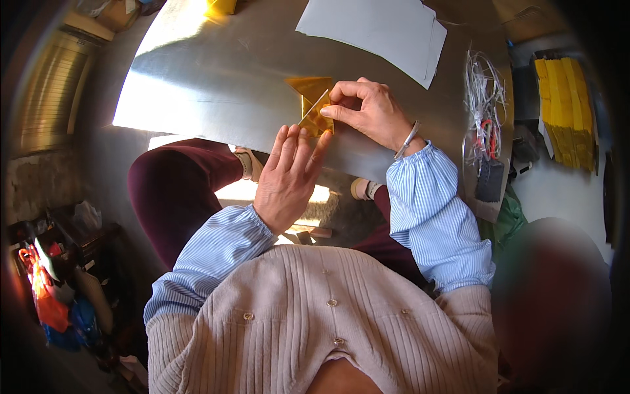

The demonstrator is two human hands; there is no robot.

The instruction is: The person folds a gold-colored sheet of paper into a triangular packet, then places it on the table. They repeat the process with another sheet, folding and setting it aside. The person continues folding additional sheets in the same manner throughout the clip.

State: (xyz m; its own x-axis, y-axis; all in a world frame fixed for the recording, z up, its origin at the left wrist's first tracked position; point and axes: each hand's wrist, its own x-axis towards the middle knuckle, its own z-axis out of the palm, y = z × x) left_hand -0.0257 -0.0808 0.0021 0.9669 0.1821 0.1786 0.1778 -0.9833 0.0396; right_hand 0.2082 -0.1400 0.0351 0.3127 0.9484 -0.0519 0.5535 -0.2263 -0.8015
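A small piece of shiny amber film or foil [311, 85] lies folded on the metal tabletop, with a pointed flap at its upper left. Across it runs a thin pale stick [315, 104], slanting from lower left to upper right. My left hand [290, 172] is laid out flat, its fingertips touching the film's lower edge and the stick's lower end. From the right, my right hand [369, 111] pinches the film's right side between thumb and index finger, close to the stick. Its other fingers are curled and partly hidden.
White paper sheets [376, 37] are stacked at the table's far side. Clear plastic strips [485, 93], red-handled scissors [487, 140] and a dark block [489, 181] lie to the right. Yellow bundles [566, 113] stand beyond. A yellow object [220, 7] sits at the far left.
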